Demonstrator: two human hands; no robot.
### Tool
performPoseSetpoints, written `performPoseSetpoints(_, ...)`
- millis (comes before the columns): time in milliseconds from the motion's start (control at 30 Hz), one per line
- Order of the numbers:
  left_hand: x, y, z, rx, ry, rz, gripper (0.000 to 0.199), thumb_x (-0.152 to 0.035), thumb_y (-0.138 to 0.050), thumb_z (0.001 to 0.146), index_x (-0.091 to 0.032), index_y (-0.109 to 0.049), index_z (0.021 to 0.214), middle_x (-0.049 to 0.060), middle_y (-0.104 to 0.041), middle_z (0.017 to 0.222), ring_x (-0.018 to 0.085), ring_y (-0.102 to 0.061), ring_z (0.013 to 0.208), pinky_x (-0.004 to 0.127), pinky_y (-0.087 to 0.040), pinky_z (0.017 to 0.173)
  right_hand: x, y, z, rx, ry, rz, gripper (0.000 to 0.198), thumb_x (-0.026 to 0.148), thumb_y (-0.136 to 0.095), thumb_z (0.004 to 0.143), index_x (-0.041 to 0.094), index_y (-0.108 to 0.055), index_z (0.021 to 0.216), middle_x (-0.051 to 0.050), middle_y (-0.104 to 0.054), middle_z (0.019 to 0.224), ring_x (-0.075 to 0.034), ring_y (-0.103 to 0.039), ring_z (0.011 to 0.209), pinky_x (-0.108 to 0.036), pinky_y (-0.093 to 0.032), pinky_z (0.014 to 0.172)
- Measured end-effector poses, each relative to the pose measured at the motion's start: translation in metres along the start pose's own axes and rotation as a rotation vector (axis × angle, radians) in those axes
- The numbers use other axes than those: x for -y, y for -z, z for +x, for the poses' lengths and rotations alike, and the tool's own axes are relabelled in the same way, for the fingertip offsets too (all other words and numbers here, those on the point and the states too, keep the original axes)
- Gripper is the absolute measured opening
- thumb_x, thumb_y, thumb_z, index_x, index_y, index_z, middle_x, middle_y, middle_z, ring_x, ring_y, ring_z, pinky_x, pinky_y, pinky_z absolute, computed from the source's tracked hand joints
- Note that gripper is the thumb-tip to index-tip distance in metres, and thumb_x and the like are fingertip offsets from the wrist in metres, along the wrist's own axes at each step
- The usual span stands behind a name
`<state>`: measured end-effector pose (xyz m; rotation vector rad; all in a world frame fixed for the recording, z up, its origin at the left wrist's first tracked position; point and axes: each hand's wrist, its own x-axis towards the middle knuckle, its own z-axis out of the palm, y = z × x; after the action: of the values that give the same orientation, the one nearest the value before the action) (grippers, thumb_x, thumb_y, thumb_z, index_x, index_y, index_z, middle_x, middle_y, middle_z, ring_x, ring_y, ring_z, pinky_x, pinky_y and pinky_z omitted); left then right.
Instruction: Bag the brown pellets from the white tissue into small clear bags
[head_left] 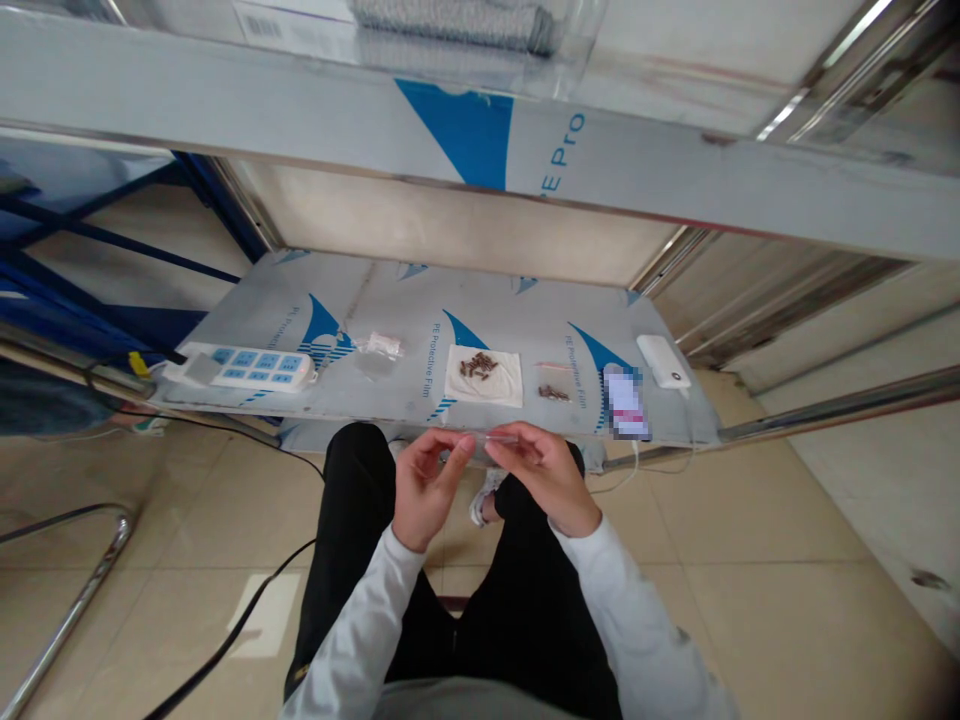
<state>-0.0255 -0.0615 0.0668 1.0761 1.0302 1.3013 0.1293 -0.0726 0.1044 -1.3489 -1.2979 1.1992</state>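
My left hand (426,487) and my right hand (546,475) are close together above my lap, at the shelf's front edge. Thumb and fingers of each hand pinch a small clear plastic bag (481,449) stretched between them. It is thin and see-through, with a faint reddish line at its top, and I cannot make out anything inside it. Just beyond, a white cloth (504,390) carries a pile of small brown screw-like pieces (478,367). Right of the cloth, a clear zip bag (555,380) contains several similar brown pieces.
On the film-covered metal shelf (375,400), a power strip (247,367) lies left, near clear plastic bags (379,355). A blurred-out phone (627,402) and a white power bank (663,361) with cables lie right. An upper shelf (315,115) hangs above; a black cable (225,645) crosses the floor.
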Motion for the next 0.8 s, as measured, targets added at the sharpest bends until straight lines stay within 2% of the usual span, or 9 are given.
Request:
performPoseSetpoints(67,0.000,0.000,-0.002,-0.004,-0.001,0.013,0.017,-0.034,-0.069,0.076,-0.017,-0.067,0.079,0.004,-0.068,0.076,0.015,-0.063,0.073,0.029,-0.052,0.074,-0.004,-0.007,-0.001,-0.040,-0.026,0.089,0.026,0.043,-0.070,0.075,0.017,-0.067,0.079,-0.005,-0.072,0.081,-0.018,-0.066,0.078,-0.029,-0.052,0.073)
performPoseSetpoints(167,-0.002,0.002,-0.001,0.025,0.009,0.006,0.019,-0.035,-0.069,0.077,-0.016,-0.067,0.080,0.005,-0.069,0.077,0.015,-0.064,0.073,0.028,-0.053,0.074,-0.007,-0.012,-0.001,-0.098,-0.029,0.127,0.025,0.041,-0.073,0.072,0.017,-0.067,0.073,-0.002,-0.070,0.074,-0.017,-0.065,0.071,-0.026,-0.051,0.068)
performPoseSetpoints(267,-0.005,0.005,0.002,0.032,0.023,0.007,0.020,-0.035,-0.068,0.077,-0.016,-0.067,0.081,0.005,-0.069,0.079,0.015,-0.065,0.074,0.028,-0.053,0.075,-0.008,-0.009,0.000,-0.099,-0.034,0.150,0.022,0.039,-0.074,0.072,0.018,-0.068,0.076,-0.003,-0.071,0.078,-0.017,-0.066,0.074,-0.026,-0.052,0.070)
performPoseSetpoints(400,-0.006,0.008,0.005,-0.027,-0.001,0.030,0.017,-0.033,-0.070,0.076,-0.016,-0.068,0.079,0.004,-0.069,0.075,0.014,-0.063,0.070,0.026,-0.053,0.072,-0.009,-0.005,0.000,-0.071,-0.067,0.187,0.026,0.040,-0.074,0.072,0.018,-0.069,0.086,-0.006,-0.073,0.088,-0.020,-0.068,0.085,-0.031,-0.053,0.080)
performPoseSetpoints(533,-0.006,0.006,0.007,-0.074,-0.023,0.044,0.018,-0.033,-0.072,0.073,-0.016,-0.068,0.076,0.003,-0.068,0.070,0.014,-0.062,0.066,0.026,-0.052,0.067,-0.009,-0.006,-0.002,-0.157,-0.066,0.203,0.025,0.041,-0.073,0.072,0.018,-0.066,0.077,-0.005,-0.073,0.080,-0.020,-0.069,0.081,-0.031,-0.053,0.078)
performPoseSetpoints(667,-0.010,0.006,0.009,-0.023,0.006,0.036,0.020,-0.035,-0.068,0.077,-0.015,-0.066,0.077,0.002,-0.067,0.069,0.013,-0.061,0.067,0.025,-0.050,0.068,-0.009,-0.006,-0.001,-0.180,-0.021,0.204,0.023,0.039,-0.074,0.072,0.018,-0.068,0.076,-0.005,-0.072,0.077,-0.019,-0.068,0.077,-0.029,-0.053,0.073)
performPoseSetpoints(800,-0.015,0.009,0.014,0.019,0.003,0.050,0.020,-0.033,-0.069,0.077,-0.014,-0.066,0.077,0.004,-0.068,0.074,0.013,-0.061,0.070,0.024,-0.049,0.070,-0.008,-0.003,0.002,-0.148,-0.035,0.221,0.023,0.039,-0.075,0.072,0.018,-0.069,0.080,-0.005,-0.074,0.082,-0.019,-0.069,0.080,-0.030,-0.052,0.077)
